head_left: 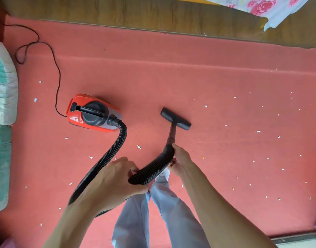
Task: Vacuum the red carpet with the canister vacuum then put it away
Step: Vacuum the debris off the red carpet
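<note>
The red carpet (171, 77) is short-piled and matte, with a faint straight ridge running across it toward 12 o'clock, and it is littered with small torn white paper scraps (138, 146), thickest toward 3 o'clock. The canister vacuum (93, 113) sits on the carpet at about 9 o'clock from the middle, a rounded glossy red plastic shell with a grey front, a black domed lid and a black bar handle. A thin black power cord (57, 74) trails from its rear in loose loops toward 10 o'clock. A black ribbed hose (118, 144) leaves its front, sweeps down toward 7 o'clock and loops back up. The left hand (116, 179), at 7 o'clock, curls its fingers round the bend of that hose. The right hand (179, 158), at 5 o'clock, grips the hose end where it meets the smooth black wand (172, 134). The flat, oblong floor nozzle (175, 118) lies on the carpet just right of centre. Pale blue trousers (135, 221) fill 6 o'clock. Grained wooden flooring (118, 9) borders the carpet at 12 o'clock, a rose-printed cloth (261, 6) hangs in at 1 o'clock, and a padded white-and-teal cushion (1, 83) lies along the 9 o'clock edge.
</note>
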`<state>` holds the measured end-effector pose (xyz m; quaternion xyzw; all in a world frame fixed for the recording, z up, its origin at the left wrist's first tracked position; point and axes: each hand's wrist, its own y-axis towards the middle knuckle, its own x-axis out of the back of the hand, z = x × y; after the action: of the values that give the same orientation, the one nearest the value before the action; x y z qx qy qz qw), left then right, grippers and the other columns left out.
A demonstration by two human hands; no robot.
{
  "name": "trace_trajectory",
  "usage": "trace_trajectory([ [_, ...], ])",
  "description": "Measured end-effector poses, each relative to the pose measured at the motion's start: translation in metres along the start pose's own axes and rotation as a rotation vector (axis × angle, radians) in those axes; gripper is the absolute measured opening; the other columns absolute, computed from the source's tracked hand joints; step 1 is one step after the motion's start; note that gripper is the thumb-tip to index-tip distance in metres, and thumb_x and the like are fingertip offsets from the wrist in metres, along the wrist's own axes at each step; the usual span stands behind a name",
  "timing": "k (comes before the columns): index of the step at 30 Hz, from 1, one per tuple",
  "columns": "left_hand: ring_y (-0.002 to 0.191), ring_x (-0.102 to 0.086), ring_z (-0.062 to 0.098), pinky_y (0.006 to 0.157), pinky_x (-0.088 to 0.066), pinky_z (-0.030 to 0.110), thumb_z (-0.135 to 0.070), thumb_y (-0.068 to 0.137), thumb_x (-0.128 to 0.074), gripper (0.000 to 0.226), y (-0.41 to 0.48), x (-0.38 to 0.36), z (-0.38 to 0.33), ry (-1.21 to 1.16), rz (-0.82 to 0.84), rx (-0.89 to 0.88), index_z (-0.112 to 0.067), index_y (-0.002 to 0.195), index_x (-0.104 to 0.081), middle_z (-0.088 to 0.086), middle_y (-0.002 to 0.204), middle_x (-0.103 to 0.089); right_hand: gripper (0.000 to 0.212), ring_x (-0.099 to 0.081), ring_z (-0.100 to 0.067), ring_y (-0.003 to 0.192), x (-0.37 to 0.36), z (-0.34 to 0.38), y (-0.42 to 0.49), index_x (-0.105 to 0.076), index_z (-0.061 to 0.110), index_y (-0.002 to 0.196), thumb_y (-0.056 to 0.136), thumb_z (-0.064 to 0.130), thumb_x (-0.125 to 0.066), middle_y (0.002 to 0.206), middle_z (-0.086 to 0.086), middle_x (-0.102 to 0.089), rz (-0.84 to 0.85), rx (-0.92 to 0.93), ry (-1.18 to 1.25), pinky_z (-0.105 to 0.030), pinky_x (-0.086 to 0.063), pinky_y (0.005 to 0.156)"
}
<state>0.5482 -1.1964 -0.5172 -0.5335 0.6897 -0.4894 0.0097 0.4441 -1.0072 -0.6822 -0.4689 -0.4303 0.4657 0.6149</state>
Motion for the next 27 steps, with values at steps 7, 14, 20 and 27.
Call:
trace_trajectory([
  [7, 0.078, -0.058, -0.002, 0.068, -0.045, 0.018, -0.058, 0.062, -0.078, 0.034, -0.008, 0.001, -0.004, 0.021, 0.08, -0.009, -0.033, 0.081, -0.066, -0.015, 0.081, -0.062, 0.025, -0.063, -0.026, 0.072, 0.014, -0.016, -0.006, -0.06, 0.006, 0.105, 0.09, 0.026, -0.064, 0.089, -0.015, -0.063, 0.021, -0.069, -0.003, -0.028, -0.051, 0.056],
  [14, 0.079, -0.056, -0.011, 0.071, -0.047, 0.016, -0.056, 0.057, -0.081, 0.038, -0.028, 0.027, 0.008, 0.037, 0.287, -0.002, -0.036, 0.085, -0.065, -0.02, 0.082, -0.064, 0.019, -0.055, -0.017, 0.047, 0.032, -0.053, -0.039, -0.06, 0.005, 0.096, 0.094, 0.024, -0.06, 0.063, -0.009, -0.06, 0.072, -0.169, 0.04, -0.022, -0.041, 0.043],
  [20, 0.08, -0.057, -0.005, 0.068, -0.043, 0.016, -0.054, 0.061, -0.083, 0.028, -0.013, 0.014, 0.013, -0.005, 0.143, 0.001, -0.039, 0.077, -0.065, -0.016, 0.082, -0.062, 0.027, -0.056, -0.025, 0.066, 0.009, -0.037, -0.01, -0.06, 0.005, 0.099, 0.082, 0.026, -0.067, 0.079, -0.015, -0.06, -0.016, -0.05, 0.061, -0.036, -0.044, 0.069],
  [27, 0.075, -0.055, 0.003, 0.06, -0.035, 0.018, -0.053, 0.068, -0.077, 0.028, 0.01, -0.022, 0.004, -0.074, -0.007, 0.003, -0.029, 0.078, -0.067, -0.01, 0.083, -0.057, 0.025, -0.056, -0.021, 0.068, 0.004, 0.002, 0.014, -0.063, 0.008, 0.101, 0.091, 0.031, -0.064, 0.084, -0.011, -0.062, -0.062, 0.033, -0.07, -0.032, -0.046, 0.062],
])
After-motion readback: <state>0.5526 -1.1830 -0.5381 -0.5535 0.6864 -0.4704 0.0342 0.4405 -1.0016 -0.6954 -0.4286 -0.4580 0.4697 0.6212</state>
